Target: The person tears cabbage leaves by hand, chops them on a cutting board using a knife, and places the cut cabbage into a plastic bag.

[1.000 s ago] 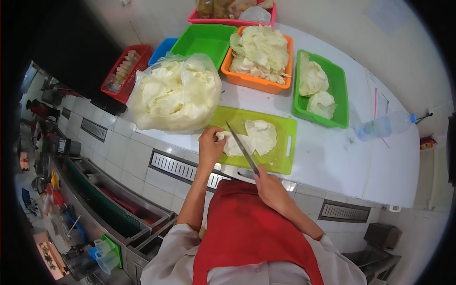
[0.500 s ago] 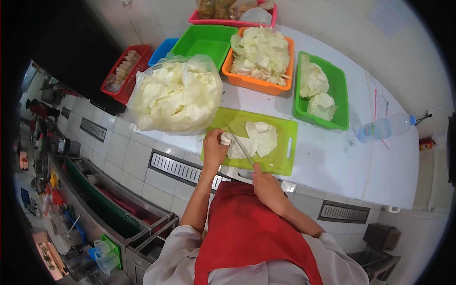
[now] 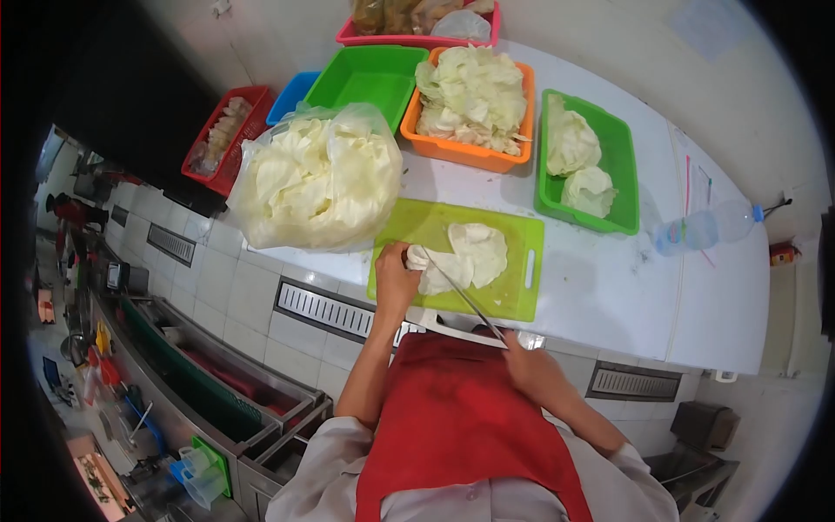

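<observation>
My left hand (image 3: 397,278) is at the left side of a lime-green cutting board (image 3: 518,228), its fingers closed on the edge of a pale cabbage leaf (image 3: 442,271). A second cabbage leaf (image 3: 484,252) lies flat beside it on the right. In my right hand (image 3: 531,367), near the table's front edge, is a knife (image 3: 470,300) gripped by its handle. The blade runs up and left over the board, with its tip over the held leaf. Behind the board on the left stands a clear plastic bag (image 3: 317,183) full of cabbage leaves.
Behind the board are an orange bin (image 3: 465,155) heaped with cabbage pieces and a green bin (image 3: 628,178) holding two cabbage portions. Another green bin (image 3: 361,78), a red basket (image 3: 237,143) and a pink tray (image 3: 417,41) sit farther back. A plastic bottle (image 3: 709,228) lies at right.
My right hand has drawn the knife back toward my body and to the right. My left hand stays at the leaf's edge, nearly in place.
</observation>
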`<state>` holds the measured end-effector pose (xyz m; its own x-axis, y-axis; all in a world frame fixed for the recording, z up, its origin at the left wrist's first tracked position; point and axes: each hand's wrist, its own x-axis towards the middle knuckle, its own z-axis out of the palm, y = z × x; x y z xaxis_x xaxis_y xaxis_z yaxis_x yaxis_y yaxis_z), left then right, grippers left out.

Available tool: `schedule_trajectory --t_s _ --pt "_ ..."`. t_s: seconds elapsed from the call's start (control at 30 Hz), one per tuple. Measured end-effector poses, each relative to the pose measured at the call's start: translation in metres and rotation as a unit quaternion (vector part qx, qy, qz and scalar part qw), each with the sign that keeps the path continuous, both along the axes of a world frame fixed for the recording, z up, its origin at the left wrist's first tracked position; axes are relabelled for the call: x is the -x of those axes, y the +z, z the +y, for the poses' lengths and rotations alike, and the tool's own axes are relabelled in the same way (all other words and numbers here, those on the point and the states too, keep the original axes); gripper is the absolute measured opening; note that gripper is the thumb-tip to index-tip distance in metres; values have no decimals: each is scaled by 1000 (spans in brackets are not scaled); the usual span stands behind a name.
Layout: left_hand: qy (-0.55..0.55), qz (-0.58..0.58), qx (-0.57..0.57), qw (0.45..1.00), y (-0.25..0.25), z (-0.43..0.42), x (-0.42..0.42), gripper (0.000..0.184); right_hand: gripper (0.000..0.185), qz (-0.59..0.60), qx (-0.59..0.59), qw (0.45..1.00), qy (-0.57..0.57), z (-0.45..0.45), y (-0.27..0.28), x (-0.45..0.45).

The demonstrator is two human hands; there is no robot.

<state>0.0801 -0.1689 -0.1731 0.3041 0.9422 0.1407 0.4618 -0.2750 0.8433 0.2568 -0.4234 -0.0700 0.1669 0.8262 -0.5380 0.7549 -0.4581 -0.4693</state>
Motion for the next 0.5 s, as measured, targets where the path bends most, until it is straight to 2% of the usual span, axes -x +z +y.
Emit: schedule_trajectory --t_s 0.1,0.23,0.3,0.33,0.4,0.43,0.5 --pt "15 -13 -12 1000 -6 3 3 28 24 -31 117 992 28 -50 76 -25" --pt "0 7 60 998 11 11 9 33 24 -8 73 997 -28 -56 95 -39" --pt "-91 79 -75 990 32 16 7 39 22 -53 -10 997 -51 -42 87 -45" --pt "-91 77 -77 990 43 18 2 39 22 -55 -11 997 -51 -36 82 -51" --pt "-258 67 -53 962 59 18 -10 53 21 -154 -58 986 22 -23 72 -66" --pt "-260 66 -54 962 51 14 -19 53 21 -155 -59 986 21 -16 67 -75" --pt "-223 101 -213 946 27 5 -42 65 21 -240 -133 955 115 1 57 -96"
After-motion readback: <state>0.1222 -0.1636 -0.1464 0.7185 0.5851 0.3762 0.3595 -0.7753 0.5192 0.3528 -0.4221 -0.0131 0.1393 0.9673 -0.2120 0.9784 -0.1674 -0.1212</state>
